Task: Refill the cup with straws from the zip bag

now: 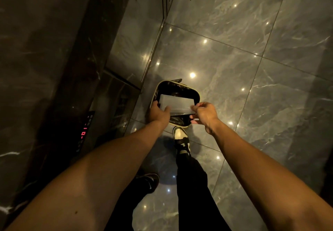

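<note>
From the head view, the person stands on a glossy grey tiled floor (252, 68) beside a dark counter front (54, 68) with a small red display (83, 131). Both arms reach down over a cream-rimmed bin (197, 94) lined with a black bag, and one pale sneaker (180, 137) rests at its near edge.

Between the hands hangs a flat, pale, near-rectangular sheet that I take to be the zip bag (177, 103), held level right over the bin's mouth. The left hand (158, 112) holds its left end, thumb lying on top and fingers hidden beneath. The right hand (203, 112) pinches the right corner between thumb and forefinger, the other fingers curled loosely below.

No cup and no straws show anywhere here, and whether the bag holds any I cannot tell; it looks flat.

If this is disposal of the spent bag, the neat way is to lower it closer to the liner, let both ends go together so it falls flat inside and does not catch the rim, and keep the foot where it is.
</note>
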